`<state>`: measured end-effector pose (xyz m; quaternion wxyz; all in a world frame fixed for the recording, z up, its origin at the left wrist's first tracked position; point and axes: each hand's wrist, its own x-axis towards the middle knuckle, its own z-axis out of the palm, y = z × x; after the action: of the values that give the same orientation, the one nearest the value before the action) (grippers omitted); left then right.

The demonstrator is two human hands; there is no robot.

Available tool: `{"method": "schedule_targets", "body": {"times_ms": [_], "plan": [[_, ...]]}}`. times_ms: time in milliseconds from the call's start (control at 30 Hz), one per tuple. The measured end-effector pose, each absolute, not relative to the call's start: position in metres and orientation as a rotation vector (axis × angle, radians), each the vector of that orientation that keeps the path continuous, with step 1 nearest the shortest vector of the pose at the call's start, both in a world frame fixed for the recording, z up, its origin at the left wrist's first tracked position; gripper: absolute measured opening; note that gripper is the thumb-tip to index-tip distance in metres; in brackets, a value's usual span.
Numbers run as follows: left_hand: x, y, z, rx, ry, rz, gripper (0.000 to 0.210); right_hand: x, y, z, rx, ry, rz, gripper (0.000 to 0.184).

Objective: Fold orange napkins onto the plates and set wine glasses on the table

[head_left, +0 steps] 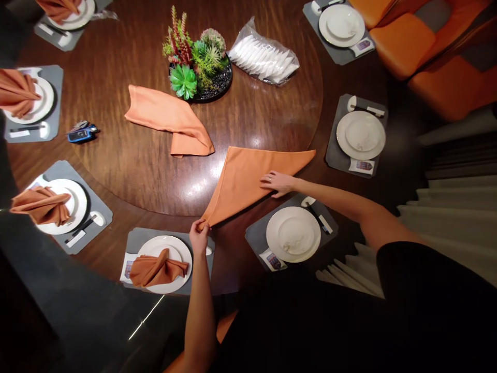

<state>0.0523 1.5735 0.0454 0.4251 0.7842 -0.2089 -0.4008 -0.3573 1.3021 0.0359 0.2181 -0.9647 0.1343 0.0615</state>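
Observation:
An orange cloth napkin lies folded into a triangle-like shape on the wooden table, its long point toward the right. My left hand pinches the napkin's near left corner between thumb and fingers. Flat on the cloth near its right front edge rests my right hand, fingers stretched out. Just in front of the napkin stands a white plate stack on a grey placemat. A second orange napkin lies loosely folded farther back on the table.
A planter of succulents and a plastic bag of white items stand at the back. Keys with a blue fob lie at left. Place settings ring the table; those at left hold folded napkins. Orange chairs stand at upper right.

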Motion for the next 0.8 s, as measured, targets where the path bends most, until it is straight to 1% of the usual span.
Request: {"method": "schedule_targets", "body": {"times_ms": [167,233,300,333,400,467,533,633,733,800], "plan": [[0.101,1.54,0.053,2.071,-0.573,-0.92,0.035,-0.396,1.3,0.042,-2.753,0.518,0.395,0.04],[0.106,1.529,0.061,2.227,-0.764,-0.736,0.028,-0.404,1.302,0.042,-2.763,0.557,0.405,0.036],[0.092,1.522,0.066,2.292,-1.072,-0.516,0.03,-0.409,1.305,0.041,-2.765,0.612,0.388,0.038],[0.079,1.519,0.067,2.249,-1.249,-0.478,0.034,-0.41,1.307,0.04,-2.765,0.648,0.381,0.039],[0.044,1.513,0.064,2.062,-1.595,-0.597,0.041,-0.409,1.313,0.038,-2.76,0.716,0.377,0.042],[0.011,1.504,0.057,1.883,-1.87,-0.802,0.041,-0.406,1.318,0.037,-2.748,0.756,0.377,0.043],[-0.007,1.494,0.05,1.814,-2.024,-0.893,0.04,-0.405,1.32,0.039,-2.724,0.791,0.357,0.043],[0.003,1.479,0.045,1.772,-2.107,-0.959,0.033,-0.418,1.317,0.046,-2.691,0.888,0.352,0.043],[0.039,1.473,0.047,1.667,-2.138,-1.084,0.02,-0.445,1.305,0.054,-2.659,1.012,0.401,0.041],[0.064,1.474,0.049,1.643,-2.127,-1.129,0.016,-0.464,1.295,0.056,-2.613,1.115,0.401,0.039]]}}
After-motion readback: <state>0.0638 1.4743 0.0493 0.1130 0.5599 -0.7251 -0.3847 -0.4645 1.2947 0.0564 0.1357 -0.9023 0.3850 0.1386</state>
